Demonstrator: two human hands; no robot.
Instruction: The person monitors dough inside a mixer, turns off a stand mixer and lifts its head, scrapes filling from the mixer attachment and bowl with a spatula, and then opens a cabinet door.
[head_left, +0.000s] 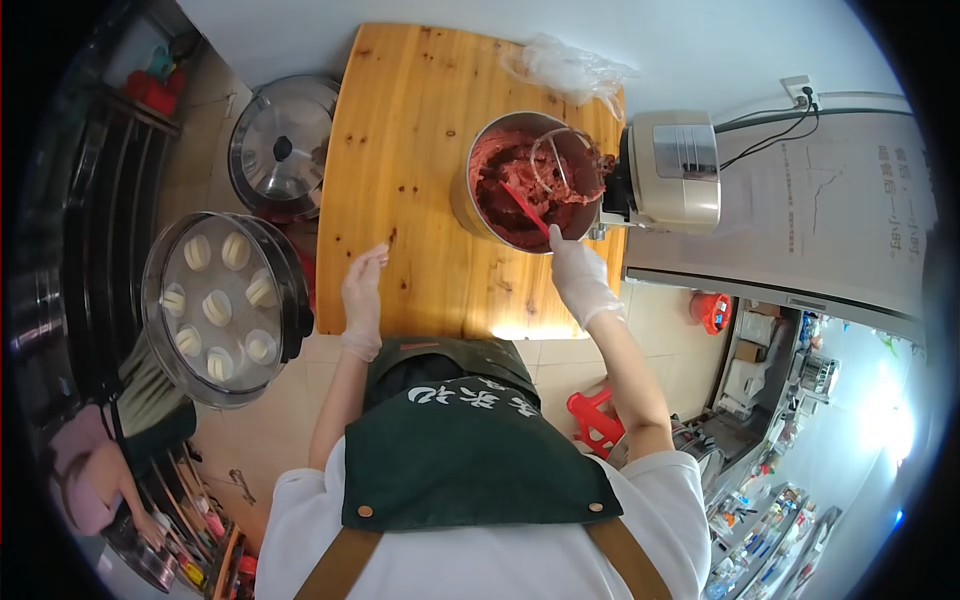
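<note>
Red in the head view, the spatula is slanting forward and leftward from the right hand, which is gripping its handle at the near rim of the bowl; its far end is reaching into the pink paste. Farther off, the left hand is holding nothing visible, fingers extended, near the left edge of the table.

Room btwn L hand & bowl; mixer blocks R
</note>
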